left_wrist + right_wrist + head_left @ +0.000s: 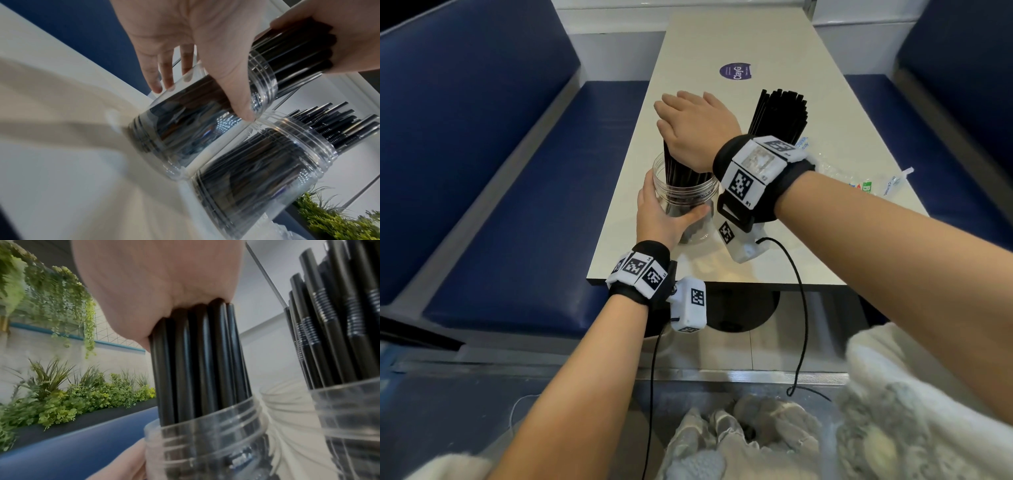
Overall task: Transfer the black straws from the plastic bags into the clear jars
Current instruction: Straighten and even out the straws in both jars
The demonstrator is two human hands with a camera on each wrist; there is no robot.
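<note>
A clear jar (pixel 690 200) stands near the table's left edge, and my left hand (pixel 664 212) grips its side, thumb across the front. My right hand (pixel 695 130) clutches the upper part of a bundle of black straws (pixel 679 166) whose lower ends are inside this jar. The left wrist view shows the jar (pixel 195 129) under my thumb (pixel 236 97) and the right hand (pixel 339 32) around the straws (pixel 298 56). In the right wrist view the bundle (pixel 201 361) runs from my palm (pixel 160 288) into the jar mouth (pixel 205 443).
A second clear jar (pixel 267 170) full of black straws (pixel 779 113) stands right beside the first, mostly hidden by my right wrist in the head view. Crumpled plastic bags (pixel 859 174) lie on the white table (pixel 756 48) at the right. Blue benches flank the table.
</note>
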